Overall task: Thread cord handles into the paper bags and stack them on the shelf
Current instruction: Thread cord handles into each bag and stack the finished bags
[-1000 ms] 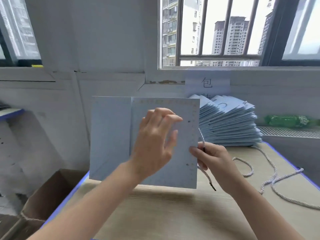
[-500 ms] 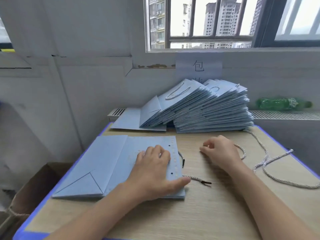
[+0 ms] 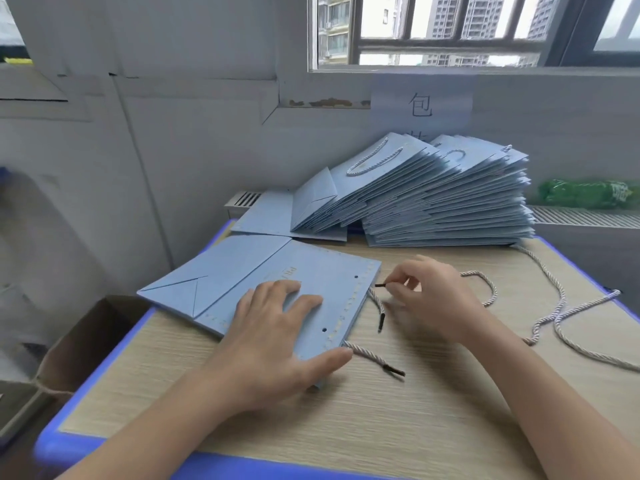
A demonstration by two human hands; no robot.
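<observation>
A flat light-blue paper bag lies on the wooden table, its punched top edge to the right. My left hand presses flat on it, thumb at its near corner. Two black-tipped ends of a cord handle stick out from under the bag's right edge. My right hand pinches the black tip of another twisted cord just right of the upper hole.
A tall fanned stack of blue bags with cord handles fills the back of the table. Loose cords trail at the right. A green bottle lies on the radiator ledge. A cardboard box stands left, below the table.
The bag went from upright in both hands to flat on the table. My left hand now presses it down. My right hand picked up a cord tip and brought it toward the bag's edge.
</observation>
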